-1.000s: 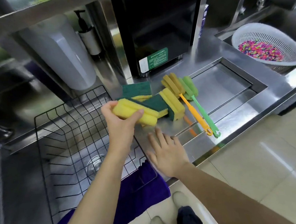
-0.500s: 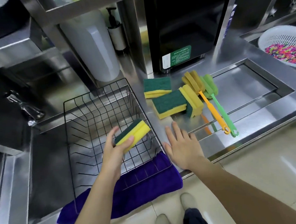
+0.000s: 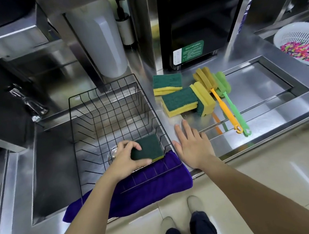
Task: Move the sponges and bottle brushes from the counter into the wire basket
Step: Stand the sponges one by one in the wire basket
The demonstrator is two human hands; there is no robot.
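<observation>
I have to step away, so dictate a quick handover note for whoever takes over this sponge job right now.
Left hand: fingers around a green-and-yellow sponge, low inside the black wire basket, not yet released.
Right hand: empty, flat on the steel counter.
Done: one sponge is in the basket.
Left: three green-and-yellow sponges on the counter, plus the orange bottle brush and green bottle brush beside them.
</observation>
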